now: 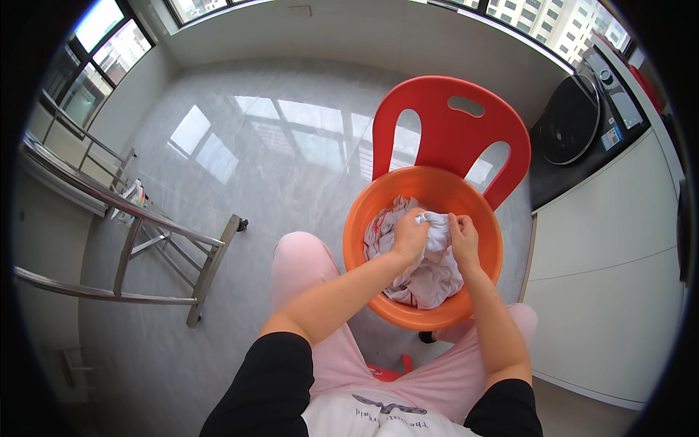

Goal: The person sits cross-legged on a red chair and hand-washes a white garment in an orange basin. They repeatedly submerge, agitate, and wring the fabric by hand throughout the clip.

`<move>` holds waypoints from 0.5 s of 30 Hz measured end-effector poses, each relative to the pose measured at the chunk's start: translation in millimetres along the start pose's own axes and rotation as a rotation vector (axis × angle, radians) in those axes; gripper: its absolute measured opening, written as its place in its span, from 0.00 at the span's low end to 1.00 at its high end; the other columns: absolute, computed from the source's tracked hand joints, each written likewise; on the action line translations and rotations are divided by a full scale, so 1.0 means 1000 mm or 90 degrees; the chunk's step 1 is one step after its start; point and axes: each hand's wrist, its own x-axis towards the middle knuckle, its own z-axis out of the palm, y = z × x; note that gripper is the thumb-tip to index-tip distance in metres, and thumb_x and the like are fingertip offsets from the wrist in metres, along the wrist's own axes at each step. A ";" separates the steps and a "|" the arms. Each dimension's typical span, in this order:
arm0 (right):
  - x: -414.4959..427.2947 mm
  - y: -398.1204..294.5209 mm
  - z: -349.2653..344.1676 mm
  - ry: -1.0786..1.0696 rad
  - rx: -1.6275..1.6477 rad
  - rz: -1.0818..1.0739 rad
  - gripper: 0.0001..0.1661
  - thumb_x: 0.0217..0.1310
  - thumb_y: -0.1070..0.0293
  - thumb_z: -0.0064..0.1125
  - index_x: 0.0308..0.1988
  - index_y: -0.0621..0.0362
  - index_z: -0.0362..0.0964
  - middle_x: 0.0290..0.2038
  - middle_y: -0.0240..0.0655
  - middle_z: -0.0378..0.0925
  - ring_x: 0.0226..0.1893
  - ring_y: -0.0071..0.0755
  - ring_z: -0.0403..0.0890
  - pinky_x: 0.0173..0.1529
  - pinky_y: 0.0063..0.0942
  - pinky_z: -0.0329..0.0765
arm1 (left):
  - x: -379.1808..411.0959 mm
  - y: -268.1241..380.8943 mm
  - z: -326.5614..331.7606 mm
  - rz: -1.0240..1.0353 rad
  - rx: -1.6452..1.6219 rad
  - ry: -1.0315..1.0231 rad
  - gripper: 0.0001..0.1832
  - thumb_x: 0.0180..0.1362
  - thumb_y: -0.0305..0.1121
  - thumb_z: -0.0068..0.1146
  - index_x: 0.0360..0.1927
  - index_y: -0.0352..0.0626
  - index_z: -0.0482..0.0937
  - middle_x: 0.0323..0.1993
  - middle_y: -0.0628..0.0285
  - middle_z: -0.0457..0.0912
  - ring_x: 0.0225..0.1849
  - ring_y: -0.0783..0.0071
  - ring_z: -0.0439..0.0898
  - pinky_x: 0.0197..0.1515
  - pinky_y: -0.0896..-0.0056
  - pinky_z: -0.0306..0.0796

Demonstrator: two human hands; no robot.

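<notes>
An orange plastic basin rests on a red plastic chair in front of my knees. Inside it lies a heap of pale, crumpled cloth, with some red marks on its left part. Above the heap, a bunched white cloth stretches between my two hands. My left hand is closed around its left end. The fingers of my right hand pinch the right end. Where the white cloth's lower part meets the heap, I cannot tell whether they are separate pieces.
On the left stands a metal rack on casters. A front-loading washing machine sits at the right, beside white cabinet panels. Grey glossy floor tiles reflect the windows. A red seat shows between my legs.
</notes>
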 end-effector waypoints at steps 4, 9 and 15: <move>0.002 0.002 0.006 0.095 -0.003 -0.082 0.19 0.66 0.58 0.47 0.28 0.63 0.66 0.19 0.34 0.69 0.18 0.24 0.65 0.24 0.27 0.64 | 0.004 -0.009 0.014 -0.051 -0.204 0.048 0.11 0.52 0.33 0.49 0.30 0.34 0.76 0.26 0.59 0.79 0.29 0.68 0.76 0.34 0.68 0.69; -0.035 -0.047 0.017 0.033 -0.154 -0.286 0.18 0.65 0.62 0.46 0.24 0.61 0.63 0.16 0.41 0.64 0.16 0.39 0.65 0.23 0.31 0.63 | 0.007 -0.002 0.011 -0.343 -0.417 0.006 0.20 0.61 0.46 0.43 0.23 0.40 0.73 0.23 0.63 0.76 0.27 0.73 0.72 0.31 0.69 0.66; -0.005 -0.039 0.008 0.135 -0.363 -0.312 0.19 0.62 0.62 0.49 0.19 0.56 0.65 0.13 0.46 0.67 0.15 0.50 0.72 0.19 0.42 0.66 | -0.028 0.020 0.027 -0.234 -0.153 -0.035 0.19 0.63 0.45 0.44 0.23 0.43 0.73 0.22 0.69 0.71 0.26 0.80 0.66 0.30 0.74 0.62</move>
